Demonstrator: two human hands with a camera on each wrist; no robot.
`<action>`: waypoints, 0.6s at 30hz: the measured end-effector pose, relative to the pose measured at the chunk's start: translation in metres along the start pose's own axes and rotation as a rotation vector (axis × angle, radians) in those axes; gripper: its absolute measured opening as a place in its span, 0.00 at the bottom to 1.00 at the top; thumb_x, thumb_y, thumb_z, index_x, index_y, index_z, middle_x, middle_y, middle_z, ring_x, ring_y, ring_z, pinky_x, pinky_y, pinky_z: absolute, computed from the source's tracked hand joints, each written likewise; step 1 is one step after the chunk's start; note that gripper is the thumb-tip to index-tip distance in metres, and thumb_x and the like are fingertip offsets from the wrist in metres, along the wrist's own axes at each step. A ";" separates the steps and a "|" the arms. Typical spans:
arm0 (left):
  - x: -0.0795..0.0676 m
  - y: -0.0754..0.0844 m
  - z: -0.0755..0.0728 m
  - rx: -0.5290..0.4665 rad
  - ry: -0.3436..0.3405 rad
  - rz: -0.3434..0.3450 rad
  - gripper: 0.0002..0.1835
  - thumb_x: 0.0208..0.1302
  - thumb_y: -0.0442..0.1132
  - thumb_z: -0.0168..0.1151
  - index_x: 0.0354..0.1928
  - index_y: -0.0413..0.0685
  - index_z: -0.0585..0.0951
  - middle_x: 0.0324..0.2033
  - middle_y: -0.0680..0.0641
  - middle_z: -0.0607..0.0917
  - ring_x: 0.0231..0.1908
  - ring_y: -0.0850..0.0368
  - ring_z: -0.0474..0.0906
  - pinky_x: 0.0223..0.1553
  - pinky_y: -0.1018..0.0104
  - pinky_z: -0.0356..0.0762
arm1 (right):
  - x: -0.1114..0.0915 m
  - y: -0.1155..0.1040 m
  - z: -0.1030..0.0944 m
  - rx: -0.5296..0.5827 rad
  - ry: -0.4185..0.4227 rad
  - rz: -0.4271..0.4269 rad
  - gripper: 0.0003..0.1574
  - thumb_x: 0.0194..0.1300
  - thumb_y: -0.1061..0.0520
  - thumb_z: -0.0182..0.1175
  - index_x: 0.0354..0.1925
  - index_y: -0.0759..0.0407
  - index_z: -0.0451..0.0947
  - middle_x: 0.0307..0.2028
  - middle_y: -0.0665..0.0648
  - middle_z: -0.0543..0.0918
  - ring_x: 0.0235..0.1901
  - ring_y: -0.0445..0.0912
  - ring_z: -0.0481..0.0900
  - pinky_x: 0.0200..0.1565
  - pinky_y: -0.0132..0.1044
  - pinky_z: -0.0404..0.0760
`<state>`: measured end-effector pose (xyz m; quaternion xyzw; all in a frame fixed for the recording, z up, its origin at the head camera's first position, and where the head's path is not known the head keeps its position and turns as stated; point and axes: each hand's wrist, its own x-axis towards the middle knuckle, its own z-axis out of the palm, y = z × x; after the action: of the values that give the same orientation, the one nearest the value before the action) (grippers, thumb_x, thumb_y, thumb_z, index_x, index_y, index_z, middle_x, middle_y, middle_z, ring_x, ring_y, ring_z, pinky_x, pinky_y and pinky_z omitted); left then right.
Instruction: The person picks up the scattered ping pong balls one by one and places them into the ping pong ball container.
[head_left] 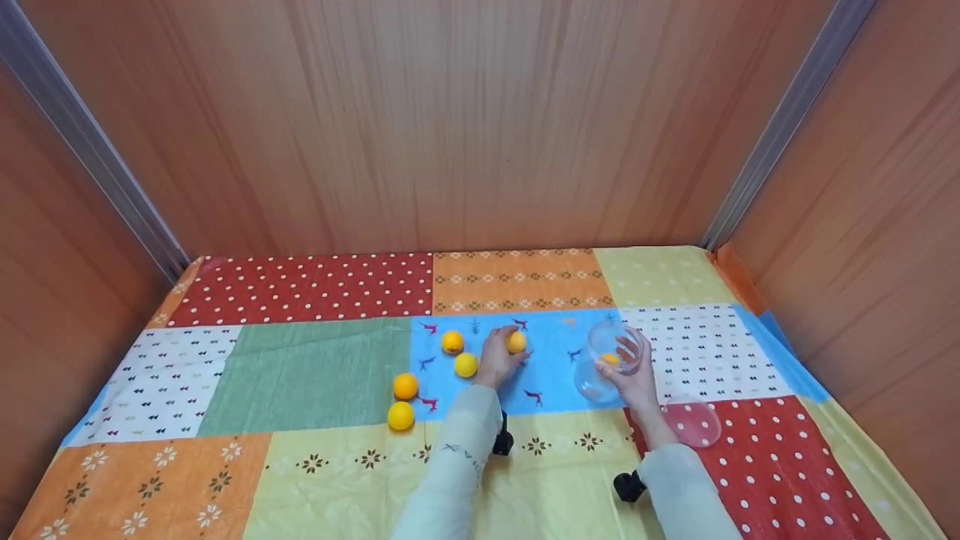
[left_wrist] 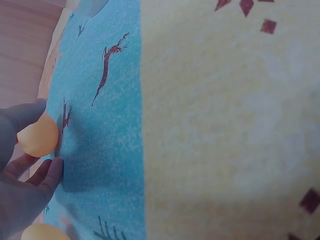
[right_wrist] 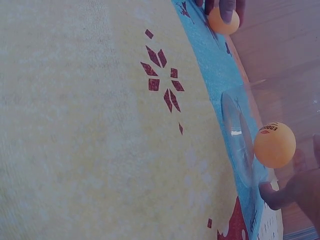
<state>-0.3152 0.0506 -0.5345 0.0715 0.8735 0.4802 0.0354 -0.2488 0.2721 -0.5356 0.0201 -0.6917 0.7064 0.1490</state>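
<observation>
My left hand (head_left: 496, 360) pinches an orange ping-pong ball (head_left: 516, 342) between thumb and fingers, low over the blue patch of the cloth. In the left wrist view this ball (left_wrist: 40, 136) sits between the thumb and the fingertips. To the right, my right hand (head_left: 636, 381) grips a clear jar (head_left: 595, 384) from its right side, the open mouth facing up. One ping-pong ball (right_wrist: 275, 145) with printed lettering lies inside the jar, seen through its wall in the right wrist view.
Several loose balls lie left of my left hand: one ball (head_left: 452, 342) at the back, another (head_left: 466, 365) close by, and two nearer me, including a front ball (head_left: 400, 415). A clear round lid (head_left: 691, 424) lies beside my right forearm. Wooden panels (head_left: 480, 135) enclose the patchwork-covered table.
</observation>
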 end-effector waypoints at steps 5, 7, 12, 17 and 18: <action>0.000 -0.002 0.000 -0.002 0.026 0.017 0.21 0.57 0.31 0.58 0.55 0.39 0.70 0.49 0.42 0.72 0.52 0.48 0.67 0.55 0.56 0.62 | 0.000 0.000 0.000 0.008 -0.004 -0.020 0.49 0.49 0.73 0.61 0.64 0.62 0.47 0.58 0.69 0.58 0.58 0.63 0.53 0.54 0.53 0.61; 0.000 -0.002 0.000 0.008 0.038 0.020 0.20 0.57 0.31 0.58 0.53 0.39 0.71 0.49 0.42 0.72 0.51 0.49 0.67 0.54 0.57 0.63 | 0.000 0.000 0.000 0.005 -0.005 -0.019 0.49 0.49 0.73 0.60 0.64 0.62 0.47 0.58 0.69 0.58 0.58 0.63 0.53 0.53 0.47 0.65; -0.001 -0.002 -0.001 0.008 0.067 0.036 0.18 0.56 0.29 0.58 0.51 0.38 0.72 0.46 0.41 0.74 0.50 0.48 0.69 0.53 0.57 0.65 | 0.001 0.000 0.000 0.007 -0.007 -0.007 0.49 0.49 0.73 0.60 0.64 0.62 0.46 0.58 0.69 0.58 0.58 0.62 0.53 0.51 0.39 0.68; 0.000 -0.003 -0.001 -0.030 0.079 -0.011 0.19 0.55 0.28 0.59 0.50 0.39 0.73 0.47 0.42 0.74 0.50 0.49 0.69 0.53 0.58 0.65 | 0.000 0.000 0.000 0.036 -0.014 -0.020 0.48 0.49 0.75 0.58 0.64 0.64 0.46 0.58 0.71 0.56 0.59 0.63 0.52 0.55 0.52 0.59; 0.000 -0.003 -0.001 -0.033 0.081 -0.022 0.19 0.55 0.28 0.59 0.51 0.39 0.73 0.47 0.43 0.74 0.50 0.50 0.69 0.53 0.58 0.64 | 0.000 0.000 0.000 0.036 -0.015 -0.018 0.48 0.49 0.75 0.58 0.64 0.64 0.46 0.58 0.71 0.56 0.58 0.63 0.52 0.55 0.52 0.59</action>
<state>-0.3156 0.0485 -0.5365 0.0421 0.8669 0.4967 0.0064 -0.2491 0.2721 -0.5352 0.0343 -0.6797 0.7171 0.1500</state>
